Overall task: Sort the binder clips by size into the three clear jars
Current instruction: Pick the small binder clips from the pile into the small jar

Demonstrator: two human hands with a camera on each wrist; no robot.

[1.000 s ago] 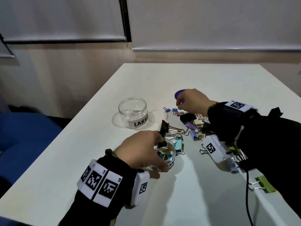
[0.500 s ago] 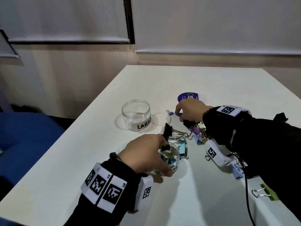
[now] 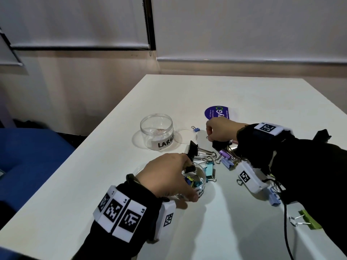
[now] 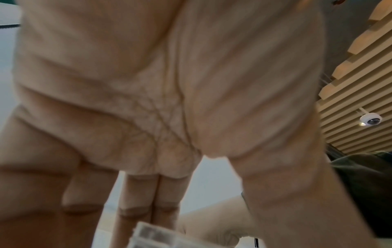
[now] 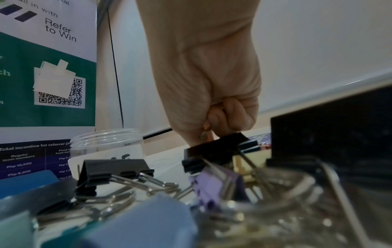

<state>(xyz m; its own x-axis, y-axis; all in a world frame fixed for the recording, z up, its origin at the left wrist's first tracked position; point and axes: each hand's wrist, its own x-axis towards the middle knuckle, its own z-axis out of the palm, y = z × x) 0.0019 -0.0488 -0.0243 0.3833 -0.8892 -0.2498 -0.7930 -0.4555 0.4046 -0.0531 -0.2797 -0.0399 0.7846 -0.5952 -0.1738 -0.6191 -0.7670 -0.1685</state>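
Early on: my left hand [image 3: 169, 177] fingers curl round the part-filled jar [image 3: 197, 182]; right hand [image 3: 220, 128] pinches a black clip [image 5: 214, 151]. LARGE jar [image 3: 156, 133] empty, pile [image 3: 228, 158] mid-frame unsorted.

An office: a referral poster [image 5: 48, 67] with a QR code is hanging left of the fingers [image 5: 231, 115], roller blinds [image 3: 75, 21] are covering windows beyond a white desk [image 3: 244, 94].

Soft, even indoor light, with faint shadows under my hands on the white table [image 3: 244, 94]. Head view bends at its edges. My left wrist view's blurred; clips nearest my right wrist camera smear out of focus.
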